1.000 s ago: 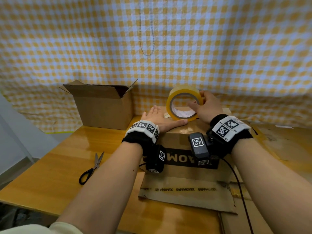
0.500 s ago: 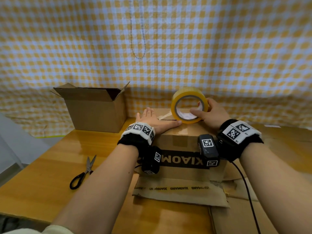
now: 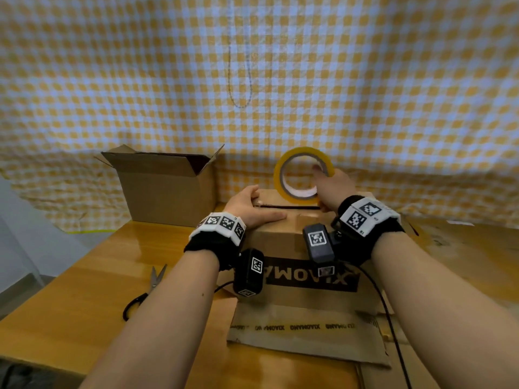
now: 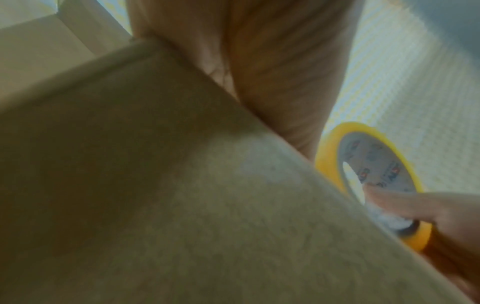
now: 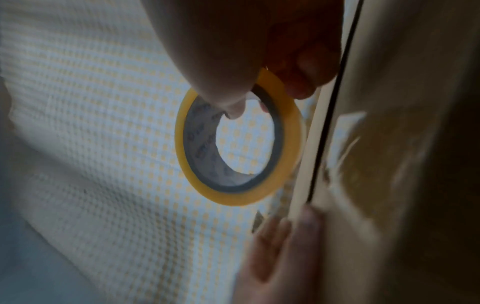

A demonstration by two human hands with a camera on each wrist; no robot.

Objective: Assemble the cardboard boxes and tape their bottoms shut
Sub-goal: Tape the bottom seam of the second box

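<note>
A brown printed cardboard box (image 3: 283, 242) stands upside down on the wooden table, its bottom flaps folded shut on top. My left hand (image 3: 247, 204) lies on the box's top left, fingers over the far edge, pressing the flap (image 4: 182, 185). My right hand (image 3: 334, 189) grips a yellow tape roll (image 3: 302, 174) standing on edge at the back of the box top, a finger hooked through its core (image 5: 231, 107). The roll (image 4: 374, 179) also shows in the left wrist view. A dark seam (image 3: 286, 206) runs between the flaps.
A second, open cardboard box (image 3: 165, 186) stands at the back left. Black-handled scissors (image 3: 143, 293) lie on the table (image 3: 84, 290) to the left. Flattened cardboard (image 3: 303, 332) lies under and in front of the box. A yellow checked cloth (image 3: 252, 66) hangs behind.
The tape roll has shifted right and back along the box top with my right hand. My left hand slid toward the far edge, its fingers now bent over it.
</note>
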